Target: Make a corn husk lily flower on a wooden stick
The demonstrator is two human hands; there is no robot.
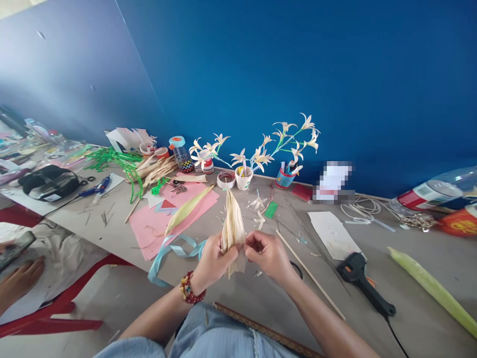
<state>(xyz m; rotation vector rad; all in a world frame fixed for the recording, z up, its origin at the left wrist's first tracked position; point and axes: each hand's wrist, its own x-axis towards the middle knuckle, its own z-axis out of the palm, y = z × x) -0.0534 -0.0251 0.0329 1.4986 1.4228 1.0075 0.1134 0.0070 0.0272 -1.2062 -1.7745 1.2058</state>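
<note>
A dried, cream-coloured corn husk (233, 216) stands upright between my hands, above the table's front edge. My left hand (213, 261) is wrapped round its lower part, with the thumb across the front. At the husk's right edge, the fingers of my right hand (269, 253) are closed in a pinch against it; the exact spot they grip is partly hidden. Left of the husk, a light blue ribbon (179, 248) curls over the table edge. A greener husk (188, 209) lies on pink paper (145, 228) behind it.
Husk flowers (261, 158) stand in a white cup (244, 178) at the back. To the right lie a thin wooden stick (311, 276), a black glue gun (365, 283) and a long green husk (432, 291). Another person's hand (22, 278) with a phone (17, 250) is at far left.
</note>
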